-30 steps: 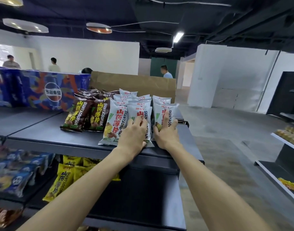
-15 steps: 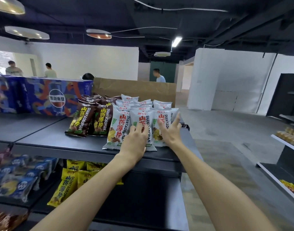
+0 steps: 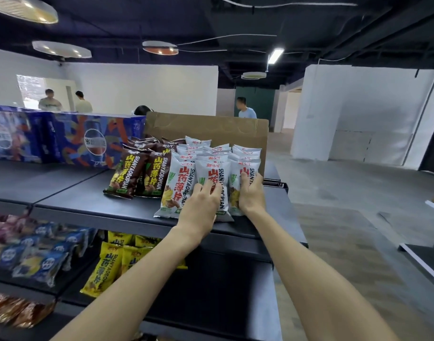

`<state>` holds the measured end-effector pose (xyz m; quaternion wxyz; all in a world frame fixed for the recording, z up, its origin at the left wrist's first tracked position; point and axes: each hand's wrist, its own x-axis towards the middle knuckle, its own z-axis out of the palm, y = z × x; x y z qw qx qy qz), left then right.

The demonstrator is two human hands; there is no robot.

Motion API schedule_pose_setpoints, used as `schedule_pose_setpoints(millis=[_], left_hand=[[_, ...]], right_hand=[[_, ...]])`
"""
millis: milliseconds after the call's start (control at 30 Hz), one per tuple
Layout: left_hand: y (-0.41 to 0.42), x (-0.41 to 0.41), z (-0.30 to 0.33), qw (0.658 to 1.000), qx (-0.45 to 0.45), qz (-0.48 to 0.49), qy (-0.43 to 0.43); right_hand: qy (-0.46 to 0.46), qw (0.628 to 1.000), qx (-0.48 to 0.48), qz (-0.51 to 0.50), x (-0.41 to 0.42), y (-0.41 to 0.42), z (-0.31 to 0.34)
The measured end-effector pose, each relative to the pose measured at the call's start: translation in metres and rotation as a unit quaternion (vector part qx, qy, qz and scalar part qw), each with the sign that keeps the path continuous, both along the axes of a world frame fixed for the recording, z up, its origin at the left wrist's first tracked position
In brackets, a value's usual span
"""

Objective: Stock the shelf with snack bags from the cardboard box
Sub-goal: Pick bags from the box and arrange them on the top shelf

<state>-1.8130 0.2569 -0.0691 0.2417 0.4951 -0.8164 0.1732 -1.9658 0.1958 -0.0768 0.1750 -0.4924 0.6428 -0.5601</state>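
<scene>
We have both hands out on the top shelf (image 3: 83,200), the dark board that runs across the middle of the frame. Our left hand (image 3: 201,207) lies flat, fingers straight and a little spread, pressing on the front white snack bag (image 3: 212,185) at the centre. Our right hand (image 3: 251,193), just right of it, rests on the rightmost white bag (image 3: 237,188) with fingers nearly straight over its face and its right edge; we cannot tell whether the thumb has hold of it.

The white bags stand in three tight rows running back from the shelf's front edge, overlapping like tiles. Left of them, touching, sit two rows of brown snack bags (image 3: 127,175) of the same make. Behind all of them, at the centre top of the shelf, stands a brown cardboard panel (image 3: 206,126); we cannot tell whether it belongs to a box or what lies inside. To its left runs a blue printed carton (image 3: 63,139), shut.

On the lower shelf (image 3: 71,295) in the lower left, yellow snack bags (image 3: 105,271) lean together, with blue bags (image 3: 39,264) further left.
</scene>
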Motion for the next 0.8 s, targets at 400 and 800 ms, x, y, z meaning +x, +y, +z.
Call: schedule_pose_setpoints(millis=[400, 800], left_hand=[[0.008, 0.028, 0.005, 0.994, -0.010, -0.088, 0.056], [-0.053, 0.217, 0.025, 0.998, -0.022, -0.049, 0.026]], right_hand=[[0.122, 0.991, -0.029, -0.052, 0.013, 0.041, 0.030], [0.302, 0.949, -0.077, -0.056, 0.202, 0.020, 0.048]])
